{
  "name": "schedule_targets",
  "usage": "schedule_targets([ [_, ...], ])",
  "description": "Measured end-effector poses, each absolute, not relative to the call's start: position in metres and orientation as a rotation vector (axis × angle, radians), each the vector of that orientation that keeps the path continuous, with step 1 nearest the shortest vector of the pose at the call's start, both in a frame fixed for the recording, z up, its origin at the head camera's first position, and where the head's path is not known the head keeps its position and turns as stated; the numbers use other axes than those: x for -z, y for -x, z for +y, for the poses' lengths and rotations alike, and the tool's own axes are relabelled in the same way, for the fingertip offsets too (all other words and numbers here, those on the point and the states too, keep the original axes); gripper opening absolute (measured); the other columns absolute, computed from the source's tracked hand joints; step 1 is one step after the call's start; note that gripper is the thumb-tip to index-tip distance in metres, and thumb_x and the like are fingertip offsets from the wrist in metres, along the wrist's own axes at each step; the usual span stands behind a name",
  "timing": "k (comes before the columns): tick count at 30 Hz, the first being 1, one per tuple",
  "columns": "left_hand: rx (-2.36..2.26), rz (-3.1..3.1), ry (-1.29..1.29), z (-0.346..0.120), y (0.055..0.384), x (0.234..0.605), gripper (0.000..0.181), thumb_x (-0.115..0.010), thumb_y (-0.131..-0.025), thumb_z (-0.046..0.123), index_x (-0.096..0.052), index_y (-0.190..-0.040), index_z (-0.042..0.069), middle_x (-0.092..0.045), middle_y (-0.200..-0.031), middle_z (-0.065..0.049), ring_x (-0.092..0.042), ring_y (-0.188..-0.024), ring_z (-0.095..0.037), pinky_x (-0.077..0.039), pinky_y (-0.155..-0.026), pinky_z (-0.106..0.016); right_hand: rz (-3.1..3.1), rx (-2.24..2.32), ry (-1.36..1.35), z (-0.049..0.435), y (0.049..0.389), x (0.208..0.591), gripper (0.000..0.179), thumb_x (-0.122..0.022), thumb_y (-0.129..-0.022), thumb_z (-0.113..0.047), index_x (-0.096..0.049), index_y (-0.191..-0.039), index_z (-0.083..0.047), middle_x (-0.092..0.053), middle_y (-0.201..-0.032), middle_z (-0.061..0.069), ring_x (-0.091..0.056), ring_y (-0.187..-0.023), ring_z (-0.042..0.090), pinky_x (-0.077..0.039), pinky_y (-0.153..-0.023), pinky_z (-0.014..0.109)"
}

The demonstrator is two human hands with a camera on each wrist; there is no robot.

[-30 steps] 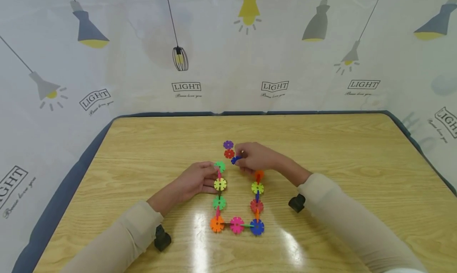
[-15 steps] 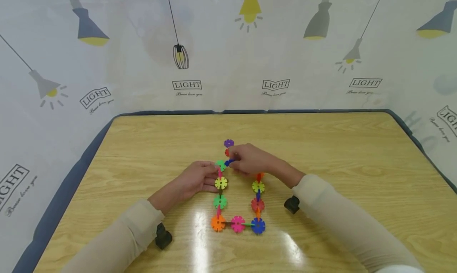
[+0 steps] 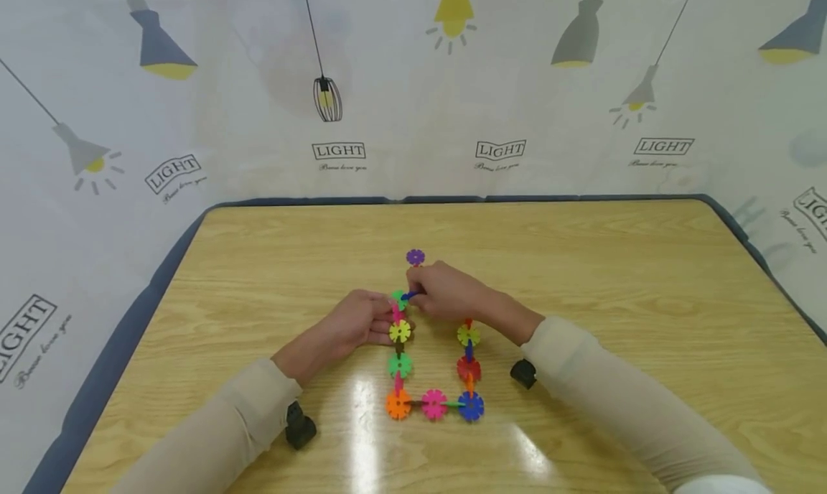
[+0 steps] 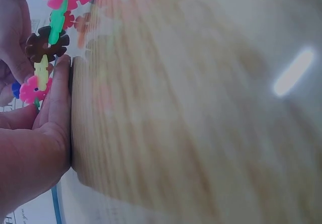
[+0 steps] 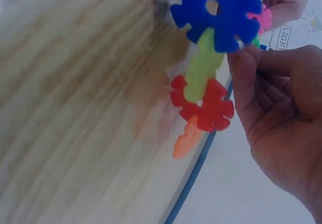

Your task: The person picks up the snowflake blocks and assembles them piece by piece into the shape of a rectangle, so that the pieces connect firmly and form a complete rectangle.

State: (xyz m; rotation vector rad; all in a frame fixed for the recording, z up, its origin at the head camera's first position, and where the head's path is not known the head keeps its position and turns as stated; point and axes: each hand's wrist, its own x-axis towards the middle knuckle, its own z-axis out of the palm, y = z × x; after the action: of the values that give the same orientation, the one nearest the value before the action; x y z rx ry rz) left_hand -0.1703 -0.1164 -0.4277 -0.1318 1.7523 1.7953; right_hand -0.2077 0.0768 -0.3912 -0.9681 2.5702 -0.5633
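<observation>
Interlocking plastic snowflake discs form a U-shaped chain on the table. In the head view, its near corners are an orange disc (image 3: pixel 398 404) and a dark blue disc (image 3: pixel 471 406). My left hand (image 3: pixel 349 323) pinches the chain's far left end at a green disc (image 3: pixel 398 300), other fingers behind the chain. My right hand (image 3: pixel 447 291) pinches a small blue disc (image 3: pixel 409 295) edge-on against that green disc's right side. The left wrist view shows a pink disc (image 4: pixel 35 89) and a brown disc (image 4: pixel 46 44) by the left fingers. A red disc (image 5: pixel 211 103) hangs before the right hand.
A loose purple disc (image 3: pixel 416 256) lies beyond the right hand, which mostly hides a red disc beside it. The wooden table (image 3: pixel 226 278) ends at a printed curtain (image 3: pixel 413 120). The right forearm passes over the chain's far right end.
My right hand has moved left with the blue disc and brought it to the green disc's edge, covering most of the loose red disc. The left hand keeps its hold.
</observation>
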Motion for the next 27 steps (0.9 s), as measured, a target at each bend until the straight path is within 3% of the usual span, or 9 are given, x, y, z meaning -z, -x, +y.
schedule_targets([
  [5,-1.801,1.735,0.126,-0.116,0.170,0.427,0.031,-0.038,-0.104,0.012,-0.055,-0.119,-0.010,-0.072,-0.095,-0.014,-0.072,-0.086,-0.023,-0.058,-0.081,-0.041,2.487,0.629,0.874,0.082,0.215,0.390,0.004,-0.060,-0.097,-0.014,-0.062,-0.096,-0.012,-0.062,-0.079,0.000,-0.055,-0.060,0.012,-0.047,-0.057,0.024],
  [9,-1.812,1.722,0.117,-0.116,0.171,0.428,0.030,-0.038,-0.105,0.012,-0.053,-0.118,-0.010,-0.071,-0.095,-0.014,-0.072,-0.084,-0.022,-0.058,-0.080,-0.042,2.430,0.718,0.799,0.093,0.224,0.386,0.009,-0.060,-0.095,-0.009,-0.065,-0.102,-0.008,-0.067,-0.084,0.003,-0.059,-0.058,0.014,-0.051,-0.057,0.027],
  [20,-1.803,1.735,0.111,-0.117,0.171,0.427,0.025,-0.038,-0.104,0.012,-0.055,-0.110,-0.005,-0.072,-0.087,-0.010,-0.072,-0.078,-0.020,-0.059,-0.074,-0.039,2.434,0.984,0.631,0.122,0.254,0.381,0.021,-0.058,-0.096,-0.011,-0.062,-0.113,0.000,-0.069,-0.086,0.016,-0.062,-0.059,0.020,-0.057,-0.061,0.033],
  [27,-1.809,1.732,0.102,-0.116,0.171,0.427,0.024,-0.038,-0.104,0.012,-0.055,-0.107,-0.004,-0.072,-0.087,-0.010,-0.072,-0.078,-0.020,-0.059,-0.074,-0.039,2.437,0.998,0.592,0.118,0.270,0.388,0.028,-0.056,-0.099,-0.016,-0.062,-0.123,-0.004,-0.069,-0.082,0.013,-0.059,-0.057,0.018,-0.055,-0.060,0.036],
])
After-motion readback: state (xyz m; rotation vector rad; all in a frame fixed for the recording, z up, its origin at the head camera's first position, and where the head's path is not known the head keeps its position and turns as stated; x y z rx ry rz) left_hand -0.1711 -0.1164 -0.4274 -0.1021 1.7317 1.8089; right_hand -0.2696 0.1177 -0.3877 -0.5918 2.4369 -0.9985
